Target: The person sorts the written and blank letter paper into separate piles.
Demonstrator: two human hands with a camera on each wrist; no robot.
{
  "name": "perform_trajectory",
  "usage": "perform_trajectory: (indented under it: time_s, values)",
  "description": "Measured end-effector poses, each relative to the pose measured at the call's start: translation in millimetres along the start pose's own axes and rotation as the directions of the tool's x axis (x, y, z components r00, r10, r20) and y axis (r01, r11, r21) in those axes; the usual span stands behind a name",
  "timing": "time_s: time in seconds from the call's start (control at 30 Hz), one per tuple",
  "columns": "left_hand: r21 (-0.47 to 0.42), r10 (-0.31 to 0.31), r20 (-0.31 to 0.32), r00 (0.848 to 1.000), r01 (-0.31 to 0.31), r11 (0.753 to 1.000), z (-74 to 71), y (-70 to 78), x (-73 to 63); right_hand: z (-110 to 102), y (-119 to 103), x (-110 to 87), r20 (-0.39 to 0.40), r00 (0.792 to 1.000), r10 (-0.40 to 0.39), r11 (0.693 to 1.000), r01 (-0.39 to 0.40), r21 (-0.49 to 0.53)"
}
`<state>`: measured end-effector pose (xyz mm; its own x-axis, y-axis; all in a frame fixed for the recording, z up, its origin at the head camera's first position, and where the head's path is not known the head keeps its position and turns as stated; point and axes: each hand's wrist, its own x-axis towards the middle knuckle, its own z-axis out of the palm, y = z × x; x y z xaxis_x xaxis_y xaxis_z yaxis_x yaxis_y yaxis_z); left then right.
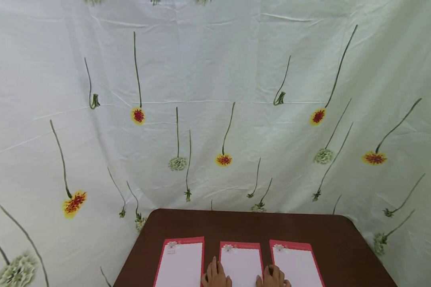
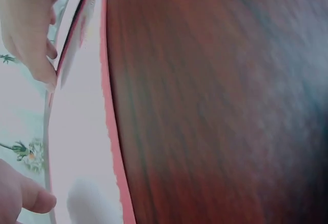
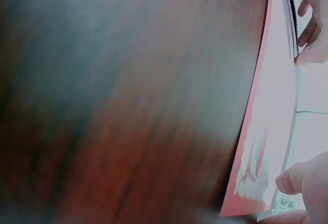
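Observation:
Three white sheets with red borders and a flower design at the top lie side by side on a dark brown table. My left hand [image 1: 215, 275] rests between the left sheet [image 1: 183, 265] and the middle sheet [image 1: 241, 263], its thumb over the middle sheet's left side. At the middle sheet's right side is my right hand [image 1: 273, 277], its fingers reaching to the left edge of the right sheet [image 1: 297, 266]. Fingers and thumb lie apart in both wrist views, with fingertips right at a sheet's edge. The lower parts of the hands are cut off in the head view.
The brown table [image 1: 251, 225] has rounded far corners. Behind and around it hangs a pale cloth [image 1: 201, 59] printed with upside-down flowers and stems. Small lines of writing [image 1: 171, 252] show near the top of the left sheet.

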<state>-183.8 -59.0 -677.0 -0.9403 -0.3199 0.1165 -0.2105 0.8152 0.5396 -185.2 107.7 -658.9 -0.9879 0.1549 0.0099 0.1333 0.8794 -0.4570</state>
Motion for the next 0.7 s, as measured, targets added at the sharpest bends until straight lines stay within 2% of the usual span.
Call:
perform_trajectory:
  time_s: [0.17, 0.43, 0.57, 0.7]
  values:
    - [-0.085, -0.075, 0.027, 0.997, 0.077, 0.993, -3.4, 3.5, 1.3, 2.1, -1.7, -0.1, -0.021, 1.000, 0.002, 1.000, -0.002, -0.011]
    - [-0.204, -0.190, -0.009, 0.982, 0.184, 0.962, -4.2, 8.8, 7.8, 1.5, -6.6, 2.0, 0.053, 0.998, 0.039, 0.998, -0.036, -0.049]
    - [-0.268, -0.220, -0.004, 0.975, 0.211, 0.940, -11.3, 12.4, 7.0, 4.2, -7.9, 3.9, 0.079, 0.995, 0.066, 0.997, -0.063, -0.038]
    - [-0.296, -0.227, 0.007, 0.974, 0.219, 0.930, -16.0, 14.6, 5.4, 7.8, -9.0, 4.8, 0.079, 0.993, 0.091, 0.995, -0.087, -0.052]
